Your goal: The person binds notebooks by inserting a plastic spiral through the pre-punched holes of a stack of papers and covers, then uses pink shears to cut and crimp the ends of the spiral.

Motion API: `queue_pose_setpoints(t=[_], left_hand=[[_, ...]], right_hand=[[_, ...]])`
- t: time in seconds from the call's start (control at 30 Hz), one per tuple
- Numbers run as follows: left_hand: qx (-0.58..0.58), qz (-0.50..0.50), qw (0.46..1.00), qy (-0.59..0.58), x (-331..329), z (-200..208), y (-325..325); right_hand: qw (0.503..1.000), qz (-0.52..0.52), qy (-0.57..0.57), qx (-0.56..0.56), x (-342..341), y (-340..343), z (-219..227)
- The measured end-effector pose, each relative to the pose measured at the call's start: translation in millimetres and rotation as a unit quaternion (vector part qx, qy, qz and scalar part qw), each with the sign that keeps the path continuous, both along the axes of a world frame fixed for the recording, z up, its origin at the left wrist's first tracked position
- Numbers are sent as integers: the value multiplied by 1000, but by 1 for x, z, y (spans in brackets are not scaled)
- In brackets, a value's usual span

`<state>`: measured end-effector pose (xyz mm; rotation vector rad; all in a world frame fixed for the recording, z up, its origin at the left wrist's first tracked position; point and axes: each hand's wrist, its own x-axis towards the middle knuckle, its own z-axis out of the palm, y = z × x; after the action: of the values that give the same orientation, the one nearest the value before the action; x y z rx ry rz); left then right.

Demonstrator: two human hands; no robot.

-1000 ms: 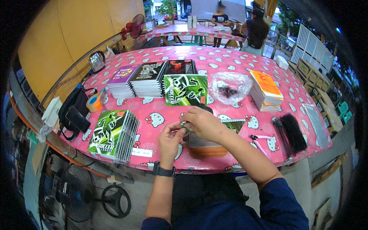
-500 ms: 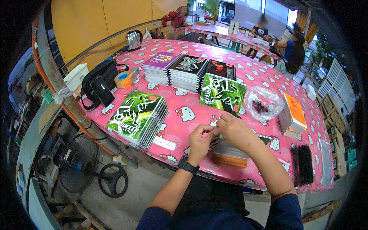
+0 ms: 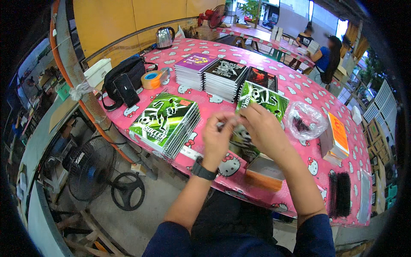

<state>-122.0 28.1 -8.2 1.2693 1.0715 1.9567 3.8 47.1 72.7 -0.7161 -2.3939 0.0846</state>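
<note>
My left hand [image 3: 219,133] and my right hand [image 3: 260,127] meet over the near part of the table, fingers pinched together. Between and below them a green and black notebook [image 3: 244,142] is held tilted, blurred by motion; the fingertips partly hide its edge. Just under my right forearm sits a stack of grey-topped sheets with orange edges [image 3: 264,170]. Beyond my hands another green soccer notebook [image 3: 274,100] lies on the table. To the left is a stack of spiral-bound green soccer notebooks [image 3: 165,122].
Purple [image 3: 196,62] and black notebook stacks [image 3: 224,73] stand farther back. On the right are a clear plastic bag [image 3: 306,122] with black coils, an orange-topped stack [image 3: 337,137] and black binding coils [image 3: 339,195]. A black bag [image 3: 124,79] and tape roll [image 3: 151,80] lie left.
Both hands have risen a little from the tabletop, and the notebook between them is now lifted and tilted. The view has shifted, so the table's things appear farther right.
</note>
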Motion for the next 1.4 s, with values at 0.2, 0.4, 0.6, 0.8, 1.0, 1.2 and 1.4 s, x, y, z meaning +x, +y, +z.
queue_pose_setpoints(t=[0.2, 0.4, 0.6, 0.8, 1.0, 1.2, 1.4], left_hand=[[167, 410, 880, 173, -79, 59, -41], [23, 190, 981, -16, -157, 39, -67], [-170, 364, 818, 411, -256, -41, -25], [28, 209, 966, -148, -251, -75, -4], [20, 253, 954, -160, -239, -79, 9], [7, 213, 953, -217, -247, -87, 3], [-5, 157, 969, -188, -260, -101, 14]], right_hand=[[960, 99, 229, 126, -85, 11, 45], [828, 99, 525, -167, -150, 100, 16], [949, -113, 291, 30, -171, 141, -146], [747, 56, 573, -332, -206, 130, -163], [812, -7, 527, -253, -202, 147, -180], [828, -58, 495, -256, -204, 120, -164], [864, -116, 403, -280, -168, 124, -151]])
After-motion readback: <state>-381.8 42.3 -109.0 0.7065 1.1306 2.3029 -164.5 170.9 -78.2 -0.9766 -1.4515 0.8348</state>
